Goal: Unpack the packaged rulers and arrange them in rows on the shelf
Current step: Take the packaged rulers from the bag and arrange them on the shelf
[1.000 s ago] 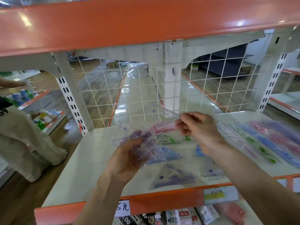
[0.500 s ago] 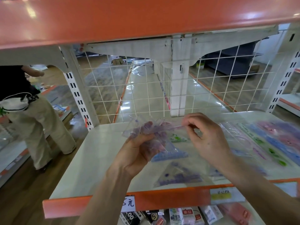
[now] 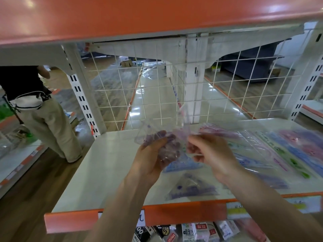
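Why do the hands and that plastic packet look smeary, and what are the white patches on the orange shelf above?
Head view: motion blur smears the left hand, right hand and the clear packet they hold; white patches are light glare on the upper shelf.

Shop aisle, orange-edged display shelf (image 3: 108,172), wire mesh back (image 3: 157,95), price labels (image 3: 239,209), boxed goods (image 3: 201,231) below

Legible: "007" on black box (image 3: 165,230) below shelf (image 3: 104,172); "20" on white box (image 3: 189,232). Yellow price tag (image 3: 239,210) blurred, unreadable.
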